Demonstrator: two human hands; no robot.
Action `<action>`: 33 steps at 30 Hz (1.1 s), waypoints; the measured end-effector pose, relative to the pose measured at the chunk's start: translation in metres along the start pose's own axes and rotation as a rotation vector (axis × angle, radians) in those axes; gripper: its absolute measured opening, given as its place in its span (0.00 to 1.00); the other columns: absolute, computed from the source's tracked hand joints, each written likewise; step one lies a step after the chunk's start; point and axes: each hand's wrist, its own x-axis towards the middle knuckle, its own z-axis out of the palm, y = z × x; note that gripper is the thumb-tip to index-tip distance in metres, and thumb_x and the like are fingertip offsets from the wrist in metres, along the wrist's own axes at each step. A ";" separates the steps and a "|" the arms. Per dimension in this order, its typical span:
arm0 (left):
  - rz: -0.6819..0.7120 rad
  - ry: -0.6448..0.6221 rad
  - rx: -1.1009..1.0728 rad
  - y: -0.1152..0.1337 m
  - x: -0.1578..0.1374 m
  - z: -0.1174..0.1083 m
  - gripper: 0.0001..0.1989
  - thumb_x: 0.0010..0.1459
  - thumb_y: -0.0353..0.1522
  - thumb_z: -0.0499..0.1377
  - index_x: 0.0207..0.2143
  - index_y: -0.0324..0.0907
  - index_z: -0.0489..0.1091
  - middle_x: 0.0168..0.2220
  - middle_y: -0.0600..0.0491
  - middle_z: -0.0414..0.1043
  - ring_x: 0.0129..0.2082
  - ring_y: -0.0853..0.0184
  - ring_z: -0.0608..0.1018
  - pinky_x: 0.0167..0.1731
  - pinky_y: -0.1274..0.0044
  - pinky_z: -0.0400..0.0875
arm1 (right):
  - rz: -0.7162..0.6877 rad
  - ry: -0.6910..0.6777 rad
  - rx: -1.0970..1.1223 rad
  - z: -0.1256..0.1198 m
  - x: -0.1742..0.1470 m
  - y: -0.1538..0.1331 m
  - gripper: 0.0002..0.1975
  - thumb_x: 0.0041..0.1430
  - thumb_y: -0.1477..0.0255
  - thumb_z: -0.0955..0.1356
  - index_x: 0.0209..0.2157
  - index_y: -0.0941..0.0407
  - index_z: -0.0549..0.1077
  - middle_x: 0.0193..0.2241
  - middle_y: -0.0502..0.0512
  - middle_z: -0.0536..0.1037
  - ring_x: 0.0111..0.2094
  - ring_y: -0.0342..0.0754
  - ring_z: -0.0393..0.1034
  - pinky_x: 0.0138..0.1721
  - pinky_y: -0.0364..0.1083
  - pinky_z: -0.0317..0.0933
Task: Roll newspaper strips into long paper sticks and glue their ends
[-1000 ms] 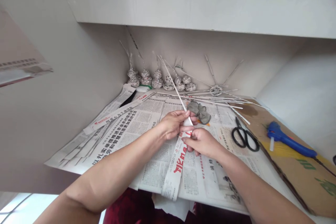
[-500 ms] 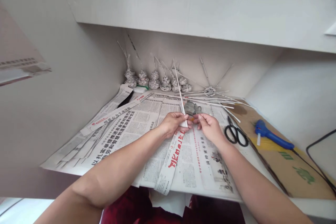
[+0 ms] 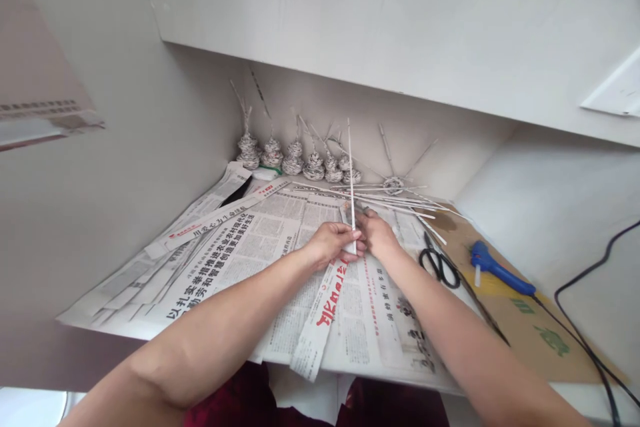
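My left hand pinches a thin rolled-paper stick near its lower end; the stick points up and away from me. A newspaper strip with red print runs from beneath this hand to over the table's front edge; whether it joins the stick I cannot tell. Just to the right, my right hand reaches to a small grey lump, perhaps a cloth, which it mostly covers. Its fingertips are largely hidden, so what they grip, if anything, does not show.
Woven paper gourd shapes line the back wall. Loose paper sticks and a round woven start lie behind my hands. Black scissors and a blue glue gun on cardboard are right; newspaper strips left.
My right hand has moved from beside the stick's lower end, forward and left onto the grey lump. The stick in my left hand now stands straighter. The whole view has shifted slightly.
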 end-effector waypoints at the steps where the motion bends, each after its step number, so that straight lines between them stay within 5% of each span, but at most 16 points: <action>1: -0.007 0.002 0.010 0.000 0.000 0.000 0.07 0.55 0.30 0.60 0.29 0.33 0.71 0.25 0.46 0.75 0.22 0.69 0.77 0.21 0.81 0.72 | -0.004 0.021 -0.001 0.005 0.002 0.003 0.14 0.58 0.71 0.61 0.43 0.55 0.74 0.35 0.58 0.73 0.32 0.49 0.68 0.32 0.43 0.56; 5: 0.009 0.006 0.025 -0.001 0.001 0.000 0.06 0.55 0.29 0.60 0.29 0.34 0.70 0.25 0.48 0.75 0.23 0.69 0.78 0.21 0.80 0.73 | 0.019 0.120 -0.009 0.018 0.009 0.015 0.15 0.61 0.70 0.57 0.33 0.55 0.74 0.31 0.56 0.74 0.34 0.49 0.68 0.35 0.44 0.55; 12: -0.032 -0.014 0.107 -0.002 0.002 -0.003 0.07 0.56 0.32 0.60 0.32 0.35 0.70 0.27 0.47 0.76 0.22 0.70 0.78 0.17 0.84 0.68 | 0.076 0.143 -0.016 0.019 0.013 0.018 0.20 0.62 0.59 0.57 0.31 0.55 0.73 0.30 0.59 0.76 0.33 0.51 0.68 0.34 0.46 0.55; 17: -0.037 -0.056 0.149 -0.005 0.003 -0.004 0.10 0.54 0.35 0.61 0.34 0.35 0.71 0.29 0.46 0.76 0.23 0.69 0.78 0.13 0.86 0.64 | 0.086 0.111 0.004 0.017 0.007 0.014 0.19 0.63 0.67 0.56 0.46 0.55 0.73 0.41 0.64 0.76 0.38 0.55 0.70 0.38 0.49 0.56; 20: -0.031 -0.095 0.152 -0.008 0.003 -0.005 0.13 0.52 0.37 0.63 0.33 0.34 0.72 0.29 0.45 0.76 0.24 0.68 0.79 0.16 0.85 0.68 | 0.116 0.092 0.073 0.009 -0.001 0.011 0.24 0.63 0.65 0.57 0.59 0.52 0.60 0.46 0.64 0.74 0.40 0.58 0.70 0.39 0.51 0.58; 24: -0.018 -0.121 0.128 -0.010 0.003 -0.005 0.15 0.49 0.38 0.65 0.33 0.34 0.72 0.28 0.46 0.76 0.26 0.68 0.79 0.22 0.82 0.72 | 0.056 0.313 0.175 -0.009 -0.015 0.009 0.28 0.62 0.62 0.58 0.62 0.53 0.55 0.51 0.63 0.70 0.46 0.58 0.67 0.46 0.53 0.58; 27: -0.024 -0.140 0.126 -0.009 0.002 -0.004 0.16 0.47 0.39 0.66 0.31 0.34 0.72 0.29 0.46 0.76 0.26 0.68 0.79 0.23 0.80 0.72 | 0.094 0.369 0.468 -0.017 -0.023 0.011 0.25 0.61 0.60 0.59 0.58 0.54 0.62 0.43 0.61 0.75 0.36 0.52 0.69 0.41 0.50 0.61; 30: -0.057 -0.189 0.133 -0.008 -0.001 -0.003 0.17 0.46 0.40 0.66 0.32 0.34 0.73 0.29 0.46 0.76 0.26 0.67 0.79 0.22 0.81 0.72 | 0.195 0.221 0.938 -0.019 -0.027 0.014 0.29 0.57 0.57 0.64 0.58 0.54 0.61 0.32 0.54 0.76 0.24 0.44 0.65 0.26 0.44 0.60; 33: -0.086 -0.223 0.166 -0.007 -0.003 -0.002 0.17 0.47 0.41 0.65 0.32 0.35 0.73 0.28 0.46 0.76 0.25 0.67 0.79 0.22 0.81 0.70 | 0.210 -0.018 1.227 -0.021 -0.030 0.015 0.26 0.53 0.56 0.67 0.51 0.56 0.70 0.32 0.53 0.75 0.24 0.42 0.64 0.23 0.42 0.57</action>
